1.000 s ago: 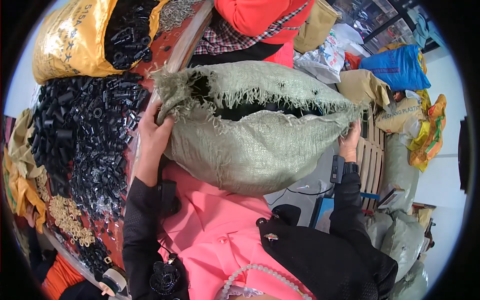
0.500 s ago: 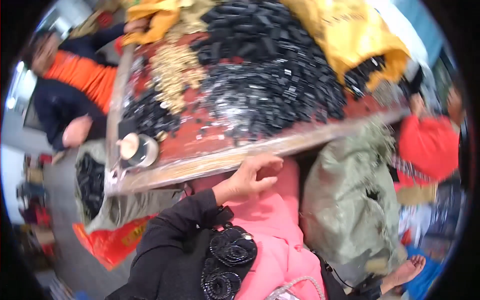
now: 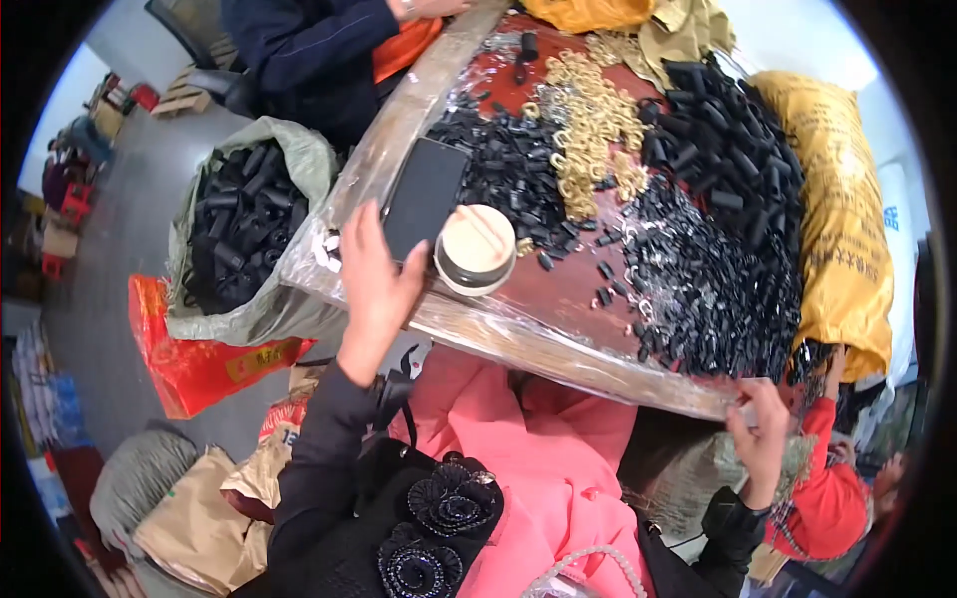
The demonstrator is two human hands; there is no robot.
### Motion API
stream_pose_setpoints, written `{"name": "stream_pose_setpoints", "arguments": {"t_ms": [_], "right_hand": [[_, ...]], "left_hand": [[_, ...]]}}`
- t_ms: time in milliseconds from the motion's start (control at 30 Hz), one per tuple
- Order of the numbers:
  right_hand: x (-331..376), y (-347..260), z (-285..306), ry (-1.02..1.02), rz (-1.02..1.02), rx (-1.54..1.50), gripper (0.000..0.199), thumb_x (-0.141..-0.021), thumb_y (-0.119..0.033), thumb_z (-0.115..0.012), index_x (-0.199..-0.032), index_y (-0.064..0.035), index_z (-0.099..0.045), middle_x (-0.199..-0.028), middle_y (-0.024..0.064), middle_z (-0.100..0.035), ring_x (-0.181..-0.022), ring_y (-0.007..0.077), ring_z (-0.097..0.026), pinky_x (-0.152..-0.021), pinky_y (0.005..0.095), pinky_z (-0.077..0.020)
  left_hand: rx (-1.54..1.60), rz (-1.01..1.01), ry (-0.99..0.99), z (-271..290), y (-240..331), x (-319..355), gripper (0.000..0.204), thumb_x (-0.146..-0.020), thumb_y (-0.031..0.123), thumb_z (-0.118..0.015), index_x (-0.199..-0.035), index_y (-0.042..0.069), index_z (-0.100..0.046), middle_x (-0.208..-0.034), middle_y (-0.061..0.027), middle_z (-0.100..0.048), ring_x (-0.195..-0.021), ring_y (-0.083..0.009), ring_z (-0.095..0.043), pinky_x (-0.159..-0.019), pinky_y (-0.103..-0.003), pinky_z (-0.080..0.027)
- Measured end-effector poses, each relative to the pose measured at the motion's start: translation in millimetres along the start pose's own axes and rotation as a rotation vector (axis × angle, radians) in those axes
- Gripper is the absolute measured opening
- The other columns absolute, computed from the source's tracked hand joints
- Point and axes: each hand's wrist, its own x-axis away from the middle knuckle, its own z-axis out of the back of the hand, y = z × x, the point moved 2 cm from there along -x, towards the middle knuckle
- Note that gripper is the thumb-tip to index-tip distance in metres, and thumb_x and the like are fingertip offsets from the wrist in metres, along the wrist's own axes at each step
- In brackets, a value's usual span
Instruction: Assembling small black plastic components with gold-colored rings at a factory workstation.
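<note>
Indoors, one flat black slab (image 3: 429, 189) and one round, dark-sided jar (image 3: 477, 261) with a cream lid sit side by side at the near left corner of a red tabletop (image 3: 568, 291). A person's left hand (image 3: 381, 284), fingers raised and thumb spread wide, is poised at that corner close to both; whether it touches the slab cannot be told. The right hand (image 3: 760, 434), half-curled, is at the near right edge, its grip, if any, unclear.

Four heaps, their pieces too many to count, cover the surface: small black parts (image 3: 508, 164) beside the slab, pale tan rings (image 3: 588, 130) toward the far edge, matte black cylinders (image 3: 723, 149) at the far right, and glossy black bits (image 3: 708, 284) nearer the right-hand end. One crinkled yellow sack (image 3: 847, 219) lines the right edge. Clear plastic film wraps the wooden rim (image 3: 538, 349).

Off the left edge, one green woven sack (image 3: 284, 314) brims with black tubes, one shiny red bag (image 3: 179, 359) beside it. One person in dark sleeves (image 3: 299, 55) is beyond the left edge.
</note>
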Motion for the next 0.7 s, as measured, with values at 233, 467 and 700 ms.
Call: {"name": "stream_pose_setpoints", "arguments": {"t_ms": [233,467,700], "right_hand": [[-31,1,-48,-0.127,0.026,-0.094,0.022,-0.063,-0.001,-0.059,-0.084,-0.0006,-0.052,-0.072,0.009,-0.05,-0.065,0.0219,-0.049,-0.058,0.0302,-0.0396],[-57,11,-69,-0.169,-0.004,-0.119,0.023,-0.063,-0.004,-0.062,-0.084,-0.0015,-0.052,-0.07,0.0086,-0.049,-0.065,0.0233,-0.05,-0.057,0.0317,-0.0395],[-61,24,-86,-0.16,0.045,-0.125,0.024,-0.064,-0.005,-0.062,-0.086,-0.0008,-0.052,-0.072,0.0103,-0.049,-0.067,0.0268,-0.05,-0.058,0.0321,-0.0399]], "left_hand": [[-0.378,0.001,-0.333,-31,3,-45,0.082,-0.06,0.03,-0.071,-0.121,-0.004,-0.029,-0.116,-0.0193,-0.039,-0.106,-0.0331,-0.037,-0.088,-0.042,-0.031],[-0.388,-0.044,-0.417,-41,4,-55,0.085,-0.056,0.027,-0.072,-0.122,-0.004,-0.028,-0.118,-0.0183,-0.037,-0.107,-0.032,-0.035,-0.087,-0.043,-0.031],[-0.357,-0.088,-0.528,-45,6,-63,0.086,-0.056,0.025,-0.071,-0.123,-0.004,-0.027,-0.118,-0.0176,-0.037,-0.107,-0.0309,-0.035,-0.088,-0.042,-0.031]]}}
